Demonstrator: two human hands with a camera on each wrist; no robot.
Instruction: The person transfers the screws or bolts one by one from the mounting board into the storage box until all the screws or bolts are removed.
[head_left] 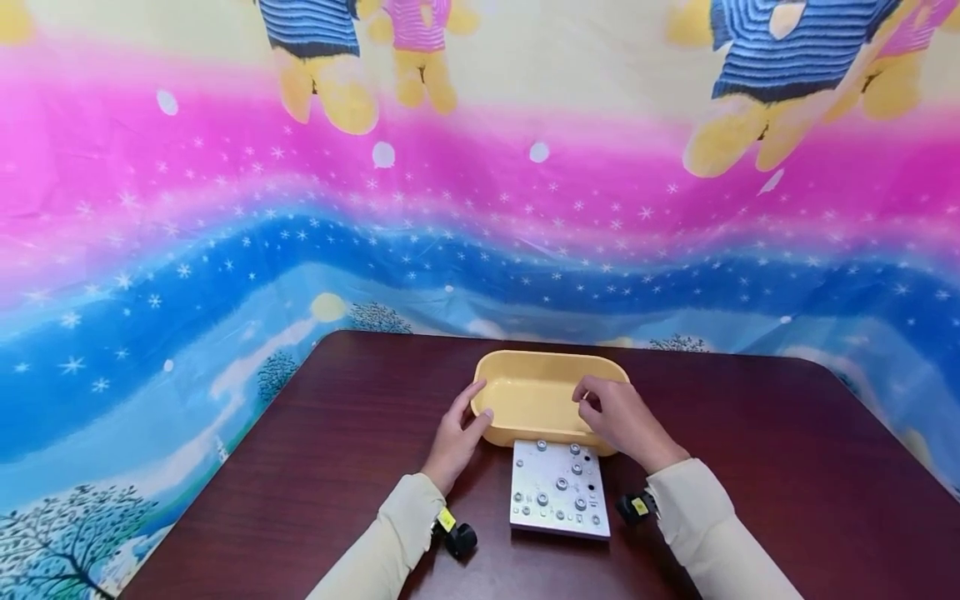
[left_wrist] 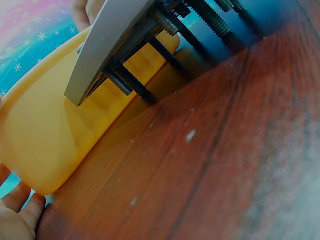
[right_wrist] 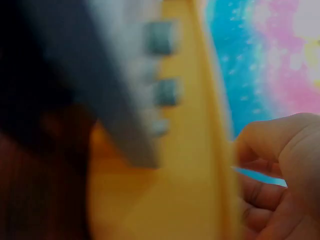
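Note:
A yellow plastic tub [head_left: 540, 435] sits on the table. My left hand [head_left: 455, 433] touches its left end, with fingers fairly straight and the thumb at the front corner of the rim. In the left wrist view, fingertips [left_wrist: 31, 206] rest against the tub's outer wall. Over the tub's right end is my right hand [head_left: 618, 417], with index finger and thumb curled; no object shows between them. The right wrist view hides those fingertips behind the rim. In front of the tub lies a silver metal plate [head_left: 551, 521] with several bolts [head_left: 562, 483] and two dark holes.
Below the plate, threaded bolt shanks [left_wrist: 210, 19] stick down toward the dark red wooden table [head_left: 360, 417]. Each wrist carries a small black camera [head_left: 461, 542]. Behind the table hangs a colourful printed curtain [head_left: 480, 208].

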